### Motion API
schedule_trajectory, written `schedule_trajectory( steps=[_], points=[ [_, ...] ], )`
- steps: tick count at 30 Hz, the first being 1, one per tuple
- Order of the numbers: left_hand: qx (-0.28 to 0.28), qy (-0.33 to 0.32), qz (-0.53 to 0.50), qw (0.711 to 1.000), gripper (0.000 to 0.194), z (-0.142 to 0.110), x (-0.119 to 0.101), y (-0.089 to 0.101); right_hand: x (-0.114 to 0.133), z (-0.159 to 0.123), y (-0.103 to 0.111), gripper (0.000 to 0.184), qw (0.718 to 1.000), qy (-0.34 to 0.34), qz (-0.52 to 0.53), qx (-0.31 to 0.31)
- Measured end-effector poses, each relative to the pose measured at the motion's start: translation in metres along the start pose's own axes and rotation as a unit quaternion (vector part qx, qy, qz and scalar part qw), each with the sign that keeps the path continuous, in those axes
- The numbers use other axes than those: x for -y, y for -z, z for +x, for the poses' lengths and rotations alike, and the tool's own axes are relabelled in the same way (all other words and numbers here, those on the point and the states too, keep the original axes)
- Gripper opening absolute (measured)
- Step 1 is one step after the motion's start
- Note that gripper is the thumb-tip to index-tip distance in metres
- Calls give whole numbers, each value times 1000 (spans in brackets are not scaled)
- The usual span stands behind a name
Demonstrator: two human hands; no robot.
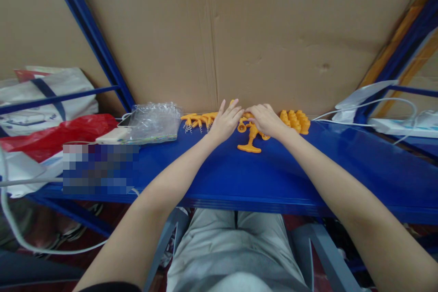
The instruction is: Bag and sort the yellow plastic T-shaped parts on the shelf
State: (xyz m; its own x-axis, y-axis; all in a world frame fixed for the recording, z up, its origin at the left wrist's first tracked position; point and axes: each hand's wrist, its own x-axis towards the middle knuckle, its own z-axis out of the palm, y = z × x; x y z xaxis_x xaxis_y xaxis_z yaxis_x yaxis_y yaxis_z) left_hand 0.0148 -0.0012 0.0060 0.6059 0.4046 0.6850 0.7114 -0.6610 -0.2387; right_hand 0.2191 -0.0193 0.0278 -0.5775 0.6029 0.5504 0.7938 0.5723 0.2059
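Observation:
My left hand (pixel 226 121) is closed, with an orange plastic corkscrew part (pixel 232 101) showing above its fingers. Close beside it, my right hand (pixel 263 117) has its fingers bent down on another orange corkscrew part (pixel 249 115); the fingers hide most of it. Below the hands, an orange T-shaped corkscrew handle (pixel 249 148) lies with its crossbar toward me. Round orange pieces (pixel 241 126) sit around it, partly covered. Left of my left hand are several orange handles with metal spirals (pixel 196 121). Several orange corkscrew bodies (pixel 294 121) stand grouped right of my right hand.
The blue shelf (pixel 219 182) ends at a cardboard wall (pixel 239 32). To the left lie a clear plastic bag (pixel 155 121), a red bag (pixel 68 132) and a white cloth bag (pixel 51 96). White cables (pixel 345 122) run along the right. Blue posts (pixel 92 32) flank both sides.

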Motion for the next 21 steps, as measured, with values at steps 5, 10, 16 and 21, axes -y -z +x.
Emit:
schedule_trajectory(
  steps=[5,10,16,21],
  points=[
    [-17,-21,7,1000,33,0,6,-6,6,1,2,34,1000,22,-10,-7],
    [2,-23,12,1000,26,-1,11,-11,14,2,6,33,998,42,-49,6],
    [36,-31,-13,999,27,0,13,-10,18,3,6,29,996,48,-73,9],
    [36,-47,-21,998,26,1,14,-8,18,3,4,28,994,49,-94,10]
  ],
)
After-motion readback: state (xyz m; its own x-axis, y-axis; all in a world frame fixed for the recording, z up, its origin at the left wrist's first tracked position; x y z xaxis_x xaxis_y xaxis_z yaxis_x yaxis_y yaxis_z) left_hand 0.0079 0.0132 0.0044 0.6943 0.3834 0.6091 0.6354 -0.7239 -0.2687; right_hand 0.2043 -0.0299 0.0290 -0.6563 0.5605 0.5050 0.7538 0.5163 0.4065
